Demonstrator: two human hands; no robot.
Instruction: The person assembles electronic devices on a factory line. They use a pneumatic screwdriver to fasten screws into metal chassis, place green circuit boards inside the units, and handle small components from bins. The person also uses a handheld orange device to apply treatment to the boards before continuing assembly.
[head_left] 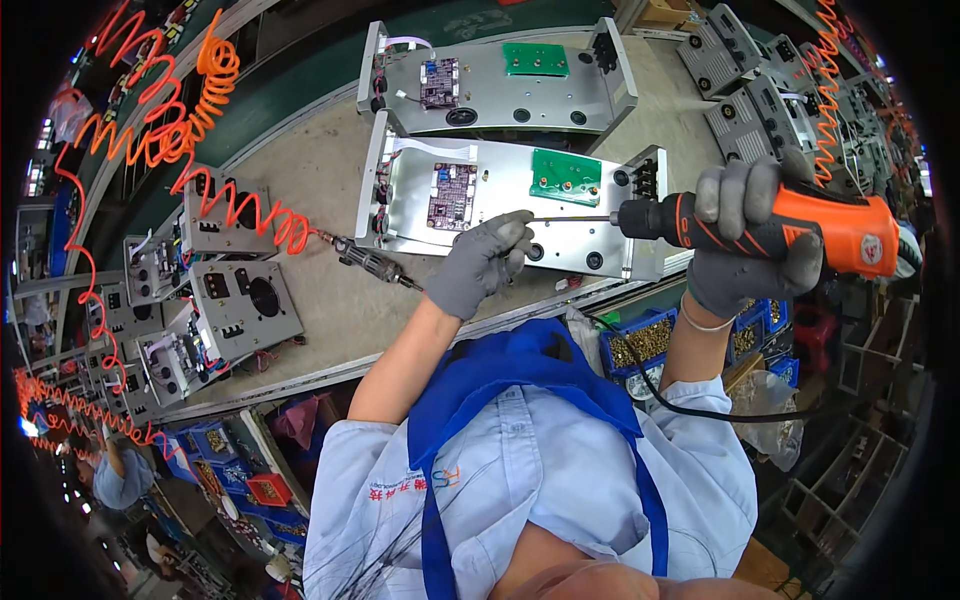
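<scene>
My right hand (748,235), in a grey glove, is wrapped round an orange and black power drill (835,232) held level, its chuck facing left. A long thin driver bit (575,219) runs from the chuck to the pinched fingertips of my gloved left hand (485,262). Whether a screw sits at that tip is hidden. Both hands are above the near metal chassis (500,190), an open silver tray with upright end panels. Fixed inside it are a green circuit board (566,177) and a purple circuit board (452,197). A white ribbon cable (435,149) leads to the left panel.
A second chassis (490,90) stands just behind. Finished-looking grey units stand left (247,308) and far right (755,115). An air screwdriver (370,262) on a coiled orange hose (250,215) lies left. Blue bins of brass-coloured parts (642,342) sit below the bench edge, near a black cable (700,411).
</scene>
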